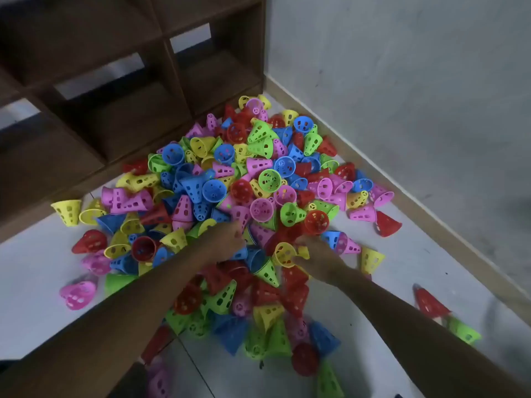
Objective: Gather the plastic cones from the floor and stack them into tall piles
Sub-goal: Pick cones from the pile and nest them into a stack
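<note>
A big heap of perforated plastic cones (244, 179) in red, yellow, green, blue and pink covers the floor in the corner. Both my arms reach into its near side. My left hand (225, 238) lies on the cones at the middle of the heap, fingertips curled down among them; what they hold is hidden. My right hand (317, 261) grips a yellow cone (284, 254) by its narrow end, its wide mouth facing me. No stacked pile shows in the view.
A dark wooden cubby shelf (120, 90) stands behind and left of the heap. A grey wall (416, 96) with a beige skirting runs along the right. Stray cones lie on the white tiled floor (34, 271), among them a red cone (429, 304) at right.
</note>
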The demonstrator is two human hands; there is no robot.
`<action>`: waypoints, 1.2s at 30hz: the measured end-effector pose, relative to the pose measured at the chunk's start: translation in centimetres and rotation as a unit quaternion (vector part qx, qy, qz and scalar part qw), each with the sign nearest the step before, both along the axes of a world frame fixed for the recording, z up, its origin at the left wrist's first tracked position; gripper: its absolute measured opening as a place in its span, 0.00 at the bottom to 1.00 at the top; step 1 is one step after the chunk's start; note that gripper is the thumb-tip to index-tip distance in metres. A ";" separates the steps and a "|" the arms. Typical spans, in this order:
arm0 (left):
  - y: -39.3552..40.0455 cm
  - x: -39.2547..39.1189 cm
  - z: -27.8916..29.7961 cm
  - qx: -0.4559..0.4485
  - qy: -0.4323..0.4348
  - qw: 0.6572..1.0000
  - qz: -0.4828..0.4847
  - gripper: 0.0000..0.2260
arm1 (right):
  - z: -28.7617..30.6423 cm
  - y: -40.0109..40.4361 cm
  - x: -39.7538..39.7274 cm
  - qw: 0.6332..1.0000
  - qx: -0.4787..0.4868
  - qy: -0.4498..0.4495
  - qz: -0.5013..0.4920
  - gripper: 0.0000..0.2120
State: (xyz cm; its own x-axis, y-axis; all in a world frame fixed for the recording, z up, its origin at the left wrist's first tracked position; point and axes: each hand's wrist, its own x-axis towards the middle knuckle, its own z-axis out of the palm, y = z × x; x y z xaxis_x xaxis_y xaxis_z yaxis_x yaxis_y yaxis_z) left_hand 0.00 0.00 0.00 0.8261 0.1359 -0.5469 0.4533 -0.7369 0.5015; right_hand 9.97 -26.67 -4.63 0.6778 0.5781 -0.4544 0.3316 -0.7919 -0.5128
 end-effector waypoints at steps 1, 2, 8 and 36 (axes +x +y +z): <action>-0.5 -0.2 -0.9 -0.002 0.012 1.000 -0.024 0.12 | -0.5 0.3 -0.2 0.999 -0.003 -0.003 0.038 0.25; -1.0 -0.4 -1.6 0.024 0.021 0.998 -0.054 0.19 | -0.6 0.6 -0.4 0.997 -0.027 -0.008 0.071 0.27; -1.8 -3.9 -6.6 0.136 0.049 0.982 -0.120 0.31 | -2.9 0.7 -2.5 0.989 -0.094 -0.006 0.118 0.26; -4.6 -9.7 1.1 0.120 -0.237 0.963 0.037 0.20 | 7.1 -3.8 -7.2 0.917 0.137 0.059 -0.370 0.08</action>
